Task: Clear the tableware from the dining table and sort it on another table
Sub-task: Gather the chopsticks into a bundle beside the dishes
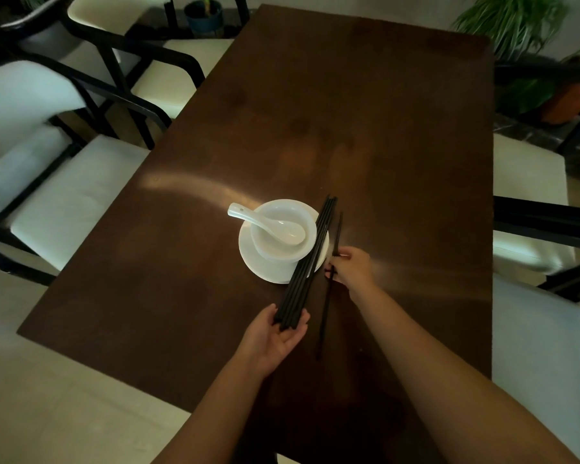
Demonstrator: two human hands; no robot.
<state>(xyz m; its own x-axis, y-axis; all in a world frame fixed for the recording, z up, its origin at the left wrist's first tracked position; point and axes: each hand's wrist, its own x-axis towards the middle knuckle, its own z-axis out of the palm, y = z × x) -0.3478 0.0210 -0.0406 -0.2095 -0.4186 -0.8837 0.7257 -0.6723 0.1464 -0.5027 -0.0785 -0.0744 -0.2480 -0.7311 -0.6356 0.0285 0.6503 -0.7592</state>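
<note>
White crockery sits near the middle of the dark wooden table (365,112): a bowl (277,244) on a saucer (265,271), with a ceramic spoon (268,224) resting in the bowl, handle pointing left. Her left hand (278,333), palm up with fingers loosely curled, holds a bundle of black chopsticks (310,259) that slants across the saucer's right edge. Just to the right, the right hand (352,269) pinches a single chopstick (327,306). Cream-cushioned chairs (71,202) stand around the table.
</note>
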